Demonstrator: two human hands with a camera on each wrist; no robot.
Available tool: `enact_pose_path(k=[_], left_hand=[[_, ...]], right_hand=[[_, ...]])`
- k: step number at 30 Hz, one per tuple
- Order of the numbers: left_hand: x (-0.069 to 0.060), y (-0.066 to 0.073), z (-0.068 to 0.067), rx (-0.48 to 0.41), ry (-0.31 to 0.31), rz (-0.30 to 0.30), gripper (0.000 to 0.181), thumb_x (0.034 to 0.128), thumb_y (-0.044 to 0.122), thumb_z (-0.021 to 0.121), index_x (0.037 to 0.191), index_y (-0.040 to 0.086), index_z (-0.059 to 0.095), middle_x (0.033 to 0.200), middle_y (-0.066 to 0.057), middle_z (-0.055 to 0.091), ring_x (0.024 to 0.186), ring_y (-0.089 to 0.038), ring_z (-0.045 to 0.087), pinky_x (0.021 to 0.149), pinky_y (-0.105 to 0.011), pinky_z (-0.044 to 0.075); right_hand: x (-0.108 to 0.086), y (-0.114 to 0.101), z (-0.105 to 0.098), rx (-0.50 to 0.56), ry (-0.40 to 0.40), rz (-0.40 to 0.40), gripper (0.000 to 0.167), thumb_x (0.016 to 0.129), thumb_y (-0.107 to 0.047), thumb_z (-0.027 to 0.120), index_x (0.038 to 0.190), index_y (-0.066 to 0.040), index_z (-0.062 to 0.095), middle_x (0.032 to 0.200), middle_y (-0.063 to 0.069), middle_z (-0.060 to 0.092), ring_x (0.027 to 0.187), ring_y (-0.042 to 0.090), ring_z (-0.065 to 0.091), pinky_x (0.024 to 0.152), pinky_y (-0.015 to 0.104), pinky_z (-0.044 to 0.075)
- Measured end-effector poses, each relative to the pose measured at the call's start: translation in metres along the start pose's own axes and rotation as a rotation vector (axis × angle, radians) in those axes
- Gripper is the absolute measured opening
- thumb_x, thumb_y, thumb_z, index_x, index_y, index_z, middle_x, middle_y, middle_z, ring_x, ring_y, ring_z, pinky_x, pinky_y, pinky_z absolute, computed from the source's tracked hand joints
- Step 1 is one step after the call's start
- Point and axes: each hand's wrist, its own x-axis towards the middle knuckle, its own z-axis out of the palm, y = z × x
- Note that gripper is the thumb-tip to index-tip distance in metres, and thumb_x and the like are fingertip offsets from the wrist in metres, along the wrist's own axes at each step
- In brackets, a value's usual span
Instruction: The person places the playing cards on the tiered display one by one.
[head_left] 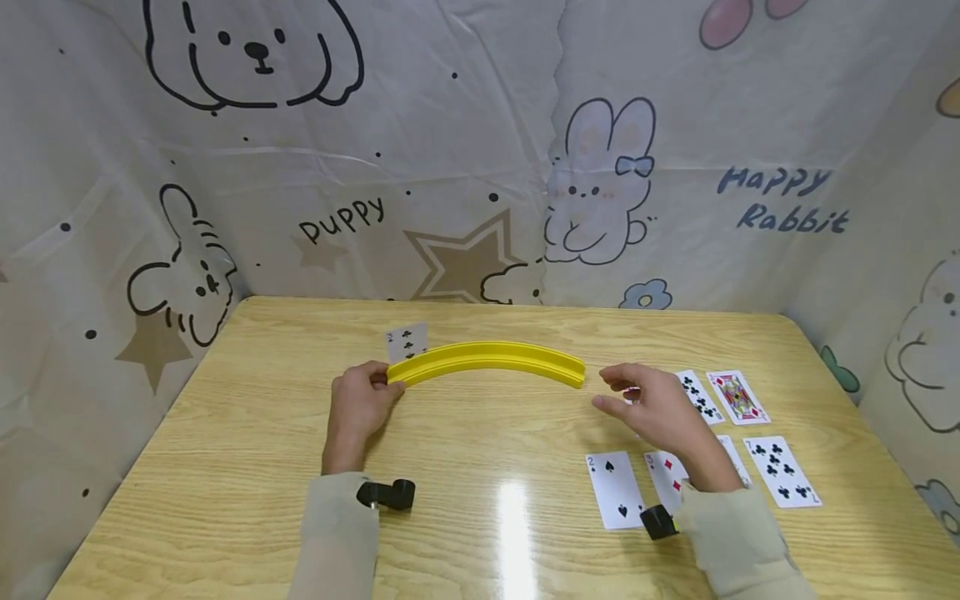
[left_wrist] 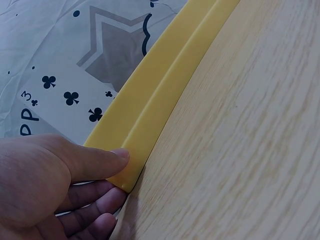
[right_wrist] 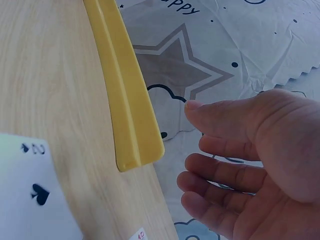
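Note:
A yellow curved playing card holder (head_left: pixel 487 356) stands on the wooden table, bowed away from me. My left hand (head_left: pixel 362 408) pinches its left end; in the left wrist view the thumb (left_wrist: pixel 107 162) lies on the front face with the other fingers behind and below. Upright at that end, behind the front face, is a three of clubs (head_left: pixel 407 340), its lower part hidden by the holder. Just off the right end hovers my right hand (head_left: pixel 660 408), fingers loosely bent, thumb apart, holding nothing and not touching the holder.
Face-up cards lie at the right in two rows: a two of spades (head_left: pixel 615 490), a three of diamonds (head_left: pixel 663 473), a seven of clubs (head_left: pixel 782 471), a red face card (head_left: pixel 738 397) and a clubs card (head_left: pixel 699 397). My right arm partly covers others. A printed cloth (head_left: pixel 465 167) hangs behind the table.

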Motion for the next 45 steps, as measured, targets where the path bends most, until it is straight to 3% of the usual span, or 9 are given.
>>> enact_pose_path(k=[16,28,37,45], left_hand=[[0.001,0.000,0.001,0.008,0.005,-0.006,0.036,0.0917,0.012,0.074,0.123,-0.004,0.066,0.105,-0.017,0.068,0.091,-0.027,0.064,0.082,-0.041,0.054],[0.001,-0.002,0.001,0.008,0.008,0.016,0.035,0.0906,0.012,0.075,0.121,-0.003,0.068,0.102,-0.017,0.069,0.089,-0.027,0.065,0.081,-0.042,0.054],[0.001,-0.002,0.000,0.001,-0.005,0.005,0.037,0.0913,0.012,0.074,0.124,-0.004,0.066,0.105,-0.018,0.068,0.093,-0.028,0.065,0.084,-0.043,0.054],[0.001,-0.002,0.000,0.001,-0.014,-0.001,0.040,0.0915,0.012,0.074,0.127,-0.004,0.064,0.108,-0.019,0.067,0.096,-0.029,0.065,0.085,-0.043,0.053]], right_hand=[[-0.024,0.010,0.002,-0.034,-0.035,0.087,0.044,0.090,-0.022,0.076,0.123,0.004,0.066,0.115,0.018,0.067,0.098,0.032,0.062,0.085,0.048,0.051],[-0.035,0.019,0.008,-0.054,-0.016,0.058,0.038,0.086,-0.018,0.080,0.115,0.005,0.069,0.103,0.013,0.069,0.091,0.026,0.065,0.078,0.045,0.054],[-0.040,0.020,0.011,-0.082,-0.060,0.092,0.041,0.085,-0.021,0.081,0.115,0.004,0.069,0.096,0.006,0.066,0.087,0.021,0.058,0.076,0.041,0.050],[-0.043,0.019,0.017,-0.088,-0.071,0.119,0.041,0.081,-0.016,0.083,0.113,0.006,0.069,0.089,0.004,0.061,0.080,0.020,0.052,0.071,0.038,0.047]])
